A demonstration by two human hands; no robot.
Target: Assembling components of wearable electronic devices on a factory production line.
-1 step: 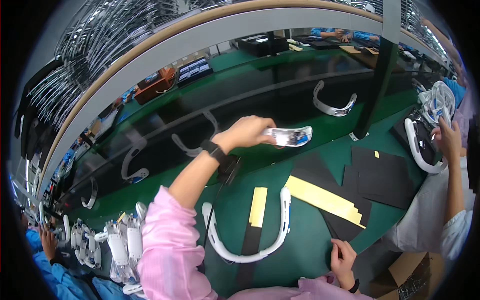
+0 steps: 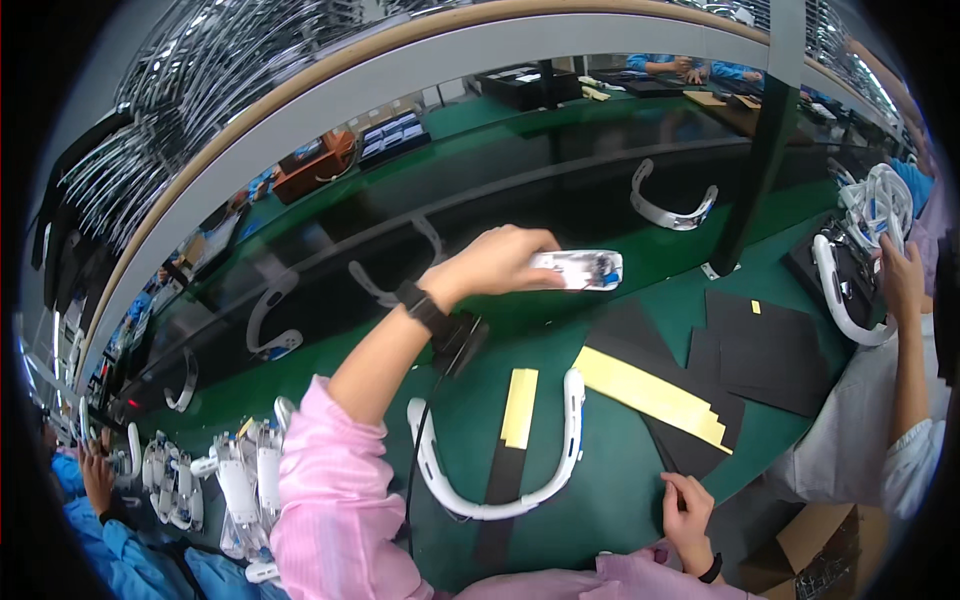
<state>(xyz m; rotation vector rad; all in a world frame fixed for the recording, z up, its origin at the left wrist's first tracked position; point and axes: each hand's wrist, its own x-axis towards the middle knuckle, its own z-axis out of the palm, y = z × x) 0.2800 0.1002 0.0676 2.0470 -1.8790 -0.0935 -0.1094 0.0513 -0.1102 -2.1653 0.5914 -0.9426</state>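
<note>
My left hand reaches out over the far bench edge by the dark conveyor. Its fingers are closed on one end of a white casing part, whose open side shows clear and dark inner parts and a bit of blue. Below it on the green bench lies a white U-shaped neckband, its open end pointing away from me. A black strip with a yellow strip on it passes under the neckband. At the bench's near edge, my right hand is loosely curled, with nothing visible in it.
More U-shaped bands, one a white band, lie on the conveyor. Black sheets and yellow strips cover the bench's right side. A dark post rises there. White housings are piled left. Co-workers sit on both sides.
The casing part in my left hand has turned slightly and sits more level. The view has shifted a little; my right hand looks the same.
</note>
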